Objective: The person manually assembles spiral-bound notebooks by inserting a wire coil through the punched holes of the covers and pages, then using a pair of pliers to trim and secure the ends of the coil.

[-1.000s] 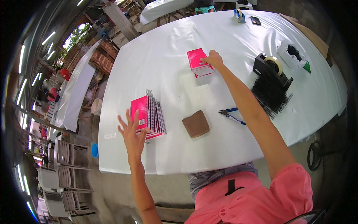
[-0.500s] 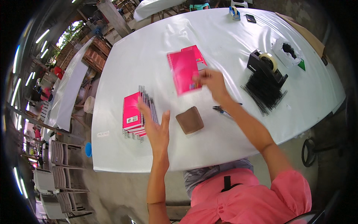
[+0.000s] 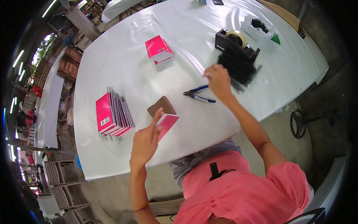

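Note:
My left hand (image 3: 145, 143) grips a small pink-covered notebook (image 3: 168, 123) with a row of holes along one edge, held tilted at the brown square block (image 3: 163, 105). My right hand (image 3: 219, 80), slightly blurred, has its fingers drawn together beside a heap of black spiral coils (image 3: 235, 67); whatever they hold, if anything, I cannot make out. Blue-handled cutting pliers (image 3: 197, 93) lie open on the table between the hands. On the left is a stack of pink spiral-bound notebooks (image 3: 104, 112). Farther away stands a pile of pink notebooks (image 3: 159, 48).
Behind the coils sits a black tape dispenser (image 3: 233, 44) with a tape roll. A white bag (image 3: 257, 28) holding dark material stands at the far right. The white-covered table (image 3: 123, 67) has a curved near edge. Chairs (image 3: 61, 171) stand on the floor to the left.
The notebook held by my right hand at the far pile is now in my left hand, near the block. My right hand has moved to the coils. The view has shifted.

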The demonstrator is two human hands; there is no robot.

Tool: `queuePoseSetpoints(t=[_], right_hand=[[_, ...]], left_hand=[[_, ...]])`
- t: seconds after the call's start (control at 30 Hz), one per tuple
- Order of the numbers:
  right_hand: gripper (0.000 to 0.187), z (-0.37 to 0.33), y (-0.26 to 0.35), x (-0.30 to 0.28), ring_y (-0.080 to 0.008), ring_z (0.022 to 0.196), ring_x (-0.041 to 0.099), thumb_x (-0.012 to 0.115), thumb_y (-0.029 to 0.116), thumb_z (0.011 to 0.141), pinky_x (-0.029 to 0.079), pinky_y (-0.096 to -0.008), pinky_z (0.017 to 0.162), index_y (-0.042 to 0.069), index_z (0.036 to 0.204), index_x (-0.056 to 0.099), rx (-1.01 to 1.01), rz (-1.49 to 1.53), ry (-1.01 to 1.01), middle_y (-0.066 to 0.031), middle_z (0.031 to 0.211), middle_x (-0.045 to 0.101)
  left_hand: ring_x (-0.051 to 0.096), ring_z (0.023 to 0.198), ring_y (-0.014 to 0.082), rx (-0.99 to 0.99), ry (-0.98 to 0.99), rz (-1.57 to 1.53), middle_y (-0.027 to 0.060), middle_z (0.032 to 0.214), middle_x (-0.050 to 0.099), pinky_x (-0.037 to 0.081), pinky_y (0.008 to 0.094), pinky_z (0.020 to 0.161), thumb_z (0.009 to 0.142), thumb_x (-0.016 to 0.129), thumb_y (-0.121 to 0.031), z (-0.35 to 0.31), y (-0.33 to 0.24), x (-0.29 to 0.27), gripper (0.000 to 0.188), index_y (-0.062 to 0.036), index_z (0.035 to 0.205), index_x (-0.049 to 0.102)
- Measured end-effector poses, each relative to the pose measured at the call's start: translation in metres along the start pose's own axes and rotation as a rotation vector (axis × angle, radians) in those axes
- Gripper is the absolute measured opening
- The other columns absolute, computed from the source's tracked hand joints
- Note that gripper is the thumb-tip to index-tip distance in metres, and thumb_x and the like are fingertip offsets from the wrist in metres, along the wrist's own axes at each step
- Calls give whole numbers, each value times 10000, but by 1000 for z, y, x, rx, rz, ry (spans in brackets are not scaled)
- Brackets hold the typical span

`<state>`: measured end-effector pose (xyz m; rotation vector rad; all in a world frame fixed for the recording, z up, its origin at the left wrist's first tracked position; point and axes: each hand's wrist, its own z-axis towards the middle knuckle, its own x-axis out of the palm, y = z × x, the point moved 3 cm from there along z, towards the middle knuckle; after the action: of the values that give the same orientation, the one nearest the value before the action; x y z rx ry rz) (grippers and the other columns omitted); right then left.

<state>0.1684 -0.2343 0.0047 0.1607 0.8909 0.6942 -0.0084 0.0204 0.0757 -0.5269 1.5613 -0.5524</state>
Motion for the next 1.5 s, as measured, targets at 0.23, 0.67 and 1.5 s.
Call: queuePoseSetpoints(t=[0.23,0.67,1.5], right_hand=[[154,16,-47,29,-278,974,566,608,31,766,418,-396,777,15,917,632,-186,-454,171,-152,1015,607],[211,-12,74,-12,-244,859,584,656,-35,798,475,-352,723,64,985,666,-158,591,537,-77,901,592],[99,-21,105,-18,-311,909,598,595,101,876,470,-411,776,39,947,567,-363,526,841,-118,966,583]], left_hand=[[631,634,383,70,51,429,144,808,686,466,487,553,941,548,-247,5,22,39,541,-241,1455,379],[662,712,339,-4,124,496,66,1025,703,500,444,606,996,453,-338,10,19,35,502,-251,1475,330],[668,729,334,75,48,477,96,1019,701,509,431,608,998,452,-327,6,17,36,508,-240,1481,321]])
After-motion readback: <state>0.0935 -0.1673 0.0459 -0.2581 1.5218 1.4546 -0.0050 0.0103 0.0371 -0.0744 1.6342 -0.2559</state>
